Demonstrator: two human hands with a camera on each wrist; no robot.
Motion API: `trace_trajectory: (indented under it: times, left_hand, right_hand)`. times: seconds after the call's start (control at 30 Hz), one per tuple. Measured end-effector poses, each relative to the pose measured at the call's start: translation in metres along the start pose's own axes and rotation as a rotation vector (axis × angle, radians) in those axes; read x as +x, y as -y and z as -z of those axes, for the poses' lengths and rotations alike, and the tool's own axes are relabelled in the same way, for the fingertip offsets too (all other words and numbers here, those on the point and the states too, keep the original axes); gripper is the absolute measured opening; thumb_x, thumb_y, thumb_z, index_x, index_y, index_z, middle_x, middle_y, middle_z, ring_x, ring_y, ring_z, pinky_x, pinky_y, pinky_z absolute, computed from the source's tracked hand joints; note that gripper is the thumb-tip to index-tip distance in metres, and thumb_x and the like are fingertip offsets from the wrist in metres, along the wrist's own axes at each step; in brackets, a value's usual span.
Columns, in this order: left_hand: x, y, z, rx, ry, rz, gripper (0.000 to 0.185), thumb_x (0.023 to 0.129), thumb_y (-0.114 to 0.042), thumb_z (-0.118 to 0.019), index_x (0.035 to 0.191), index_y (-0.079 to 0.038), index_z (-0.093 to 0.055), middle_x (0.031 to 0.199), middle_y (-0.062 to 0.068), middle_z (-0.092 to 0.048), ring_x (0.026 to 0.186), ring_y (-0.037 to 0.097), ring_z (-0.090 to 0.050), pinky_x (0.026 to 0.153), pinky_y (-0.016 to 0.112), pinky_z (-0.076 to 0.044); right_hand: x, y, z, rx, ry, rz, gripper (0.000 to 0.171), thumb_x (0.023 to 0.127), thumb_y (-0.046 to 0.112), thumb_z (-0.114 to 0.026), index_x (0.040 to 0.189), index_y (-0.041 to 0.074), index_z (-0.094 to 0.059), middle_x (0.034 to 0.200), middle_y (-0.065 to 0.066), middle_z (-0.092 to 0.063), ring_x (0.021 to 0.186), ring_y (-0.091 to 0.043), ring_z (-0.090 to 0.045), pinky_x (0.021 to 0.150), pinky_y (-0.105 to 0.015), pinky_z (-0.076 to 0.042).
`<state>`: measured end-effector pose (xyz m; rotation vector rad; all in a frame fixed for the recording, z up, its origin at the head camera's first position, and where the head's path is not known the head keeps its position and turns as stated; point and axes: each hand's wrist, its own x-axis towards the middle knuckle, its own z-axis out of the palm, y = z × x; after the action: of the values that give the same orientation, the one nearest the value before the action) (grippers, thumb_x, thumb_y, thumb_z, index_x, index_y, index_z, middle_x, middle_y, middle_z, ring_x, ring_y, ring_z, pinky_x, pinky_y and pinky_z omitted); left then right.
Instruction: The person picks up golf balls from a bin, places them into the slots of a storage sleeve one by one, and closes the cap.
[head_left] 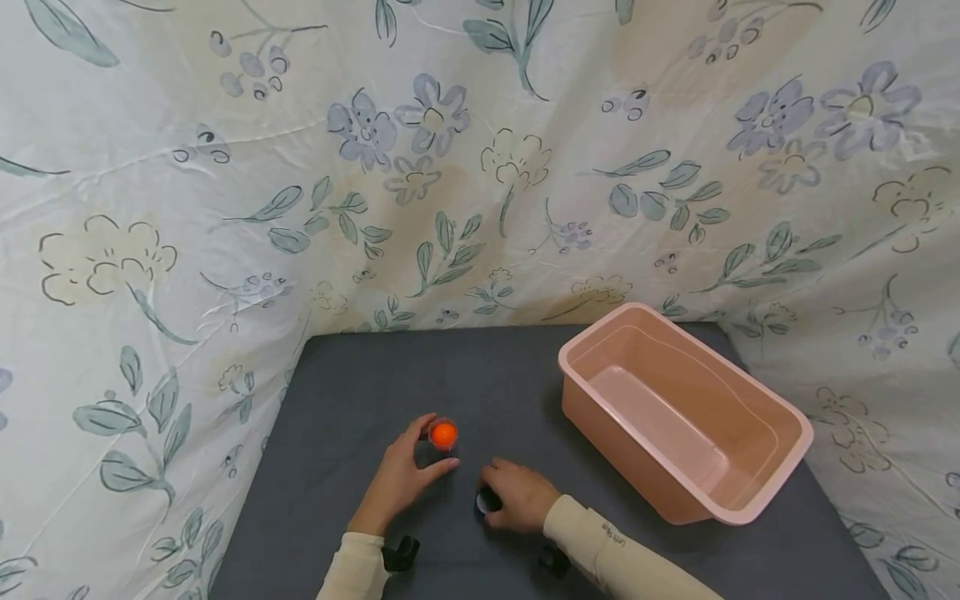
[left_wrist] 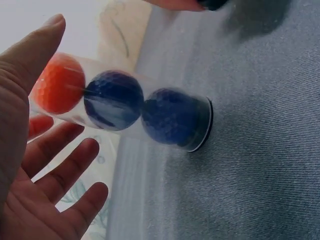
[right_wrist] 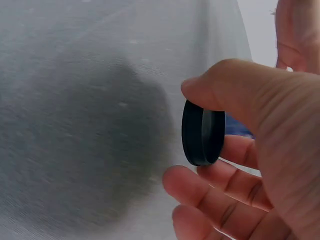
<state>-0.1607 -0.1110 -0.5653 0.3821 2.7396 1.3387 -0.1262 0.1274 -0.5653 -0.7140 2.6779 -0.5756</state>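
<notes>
A clear tube (left_wrist: 132,80) stands upright on the dark tabletop, in front of my left hand (head_left: 408,475). Inside it an orange golf ball (head_left: 443,435) sits on top, with two dark blue golf balls (left_wrist: 114,100) below. The left thumb and spread fingers (left_wrist: 75,165) lie loosely around the tube's upper part, without a firm grip. My right hand (head_left: 525,497) pinches a round black cap (right_wrist: 195,134) between thumb and fingers, low over the table and to the right of the tube.
A pink plastic bin (head_left: 615,450) stands at the right of the dark grey table (head_left: 390,375), its inside bare. Floral cloth (head_left: 480,192) hangs behind the table and along both sides.
</notes>
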Motion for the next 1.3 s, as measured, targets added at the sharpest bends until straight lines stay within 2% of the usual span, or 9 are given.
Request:
trace_trajectory:
  times: [0.2,0.43,0.67,0.8,0.93,1.07,1.2,1.3]
  left_hand:
    - [-0.002,-0.007,0.007,-0.004,-0.012,-0.008,0.085,0.083,-0.05,-0.085,0.153,-0.018,-0.049,0.14,0.005,-0.063,0.129,0.025,-0.06,0.113,0.058,-0.045]
    - [-0.004,-0.013,0.014,0.004,-0.038,-0.027,0.082,0.085,-0.047,-0.084,0.152,-0.016,-0.049,0.145,0.003,-0.062,0.13,0.025,-0.06,0.116,0.059,-0.042]
    - [-0.003,-0.016,0.018,0.016,-0.052,-0.057,0.078,0.089,-0.053,-0.077,0.153,-0.019,-0.048,0.147,0.001,-0.061,0.131,0.025,-0.059,0.116,0.059,-0.042]
    - [-0.004,-0.019,0.021,0.021,-0.067,-0.084,0.073,0.093,-0.05,-0.075,0.153,-0.019,-0.048,0.147,0.001,-0.061,0.131,0.026,-0.059,0.114,0.059,-0.044]
    - [-0.004,-0.021,0.023,0.034,-0.078,-0.099,0.068,0.096,-0.047,-0.072,0.153,-0.019,-0.048,0.146,0.002,-0.062,0.13,0.027,-0.06,0.111,0.06,-0.045]
    - [-0.004,-0.022,0.024,0.033,-0.076,-0.092,0.068,0.098,-0.047,-0.07,0.154,-0.016,-0.048,0.146,0.002,-0.063,0.13,0.027,-0.06,0.111,0.06,-0.045]
    - [-0.005,-0.022,0.024,0.039,-0.085,-0.097,0.068,0.098,-0.047,-0.07,0.154,-0.015,-0.048,0.145,0.004,-0.063,0.13,0.028,-0.061,0.11,0.059,-0.047]
    - [-0.006,-0.023,0.025,0.047,-0.096,-0.109,0.067,0.098,-0.046,-0.069,0.153,-0.016,-0.048,0.146,0.005,-0.063,0.13,0.029,-0.061,0.109,0.06,-0.047]
  right_hand:
    - [-0.005,0.004,0.021,0.027,-0.081,0.029,0.036,0.083,0.03,-0.087,0.109,0.019,-0.065,0.098,0.006,-0.059,0.076,-0.004,-0.053,0.067,-0.023,-0.049]
    - [-0.009,0.007,0.042,0.025,-0.143,0.05,0.042,0.087,0.034,-0.081,0.124,0.018,-0.068,0.107,0.002,-0.06,0.076,-0.004,-0.053,0.067,-0.022,-0.05]
    - [-0.012,0.011,0.058,0.022,-0.223,0.081,0.038,0.09,0.034,-0.078,0.124,0.018,-0.069,0.1,0.002,-0.058,0.072,-0.005,-0.049,0.062,-0.02,-0.045]
    - [-0.012,0.015,0.063,0.041,-0.265,0.073,0.037,0.092,0.035,-0.076,0.124,0.018,-0.066,0.102,0.004,-0.06,0.074,-0.006,-0.051,0.063,-0.021,-0.045]
    - [-0.012,0.02,0.067,0.072,-0.314,0.062,0.038,0.091,0.036,-0.077,0.121,0.019,-0.062,0.102,0.006,-0.063,0.079,-0.007,-0.056,0.068,-0.022,-0.049]
    - [-0.01,0.023,0.068,0.104,-0.363,0.073,0.035,0.089,0.034,-0.079,0.114,0.021,-0.059,0.098,0.008,-0.063,0.078,-0.007,-0.058,0.067,-0.022,-0.05]
    - [-0.009,0.025,0.069,0.1,-0.406,0.089,0.032,0.088,0.034,-0.079,0.108,0.022,-0.058,0.09,0.011,-0.058,0.069,-0.004,-0.052,0.06,-0.019,-0.045]
    - [-0.008,0.027,0.069,0.105,-0.436,0.094,0.029,0.088,0.034,-0.08,0.101,0.021,-0.057,0.084,0.008,-0.055,0.065,-0.003,-0.048,0.056,-0.018,-0.041]
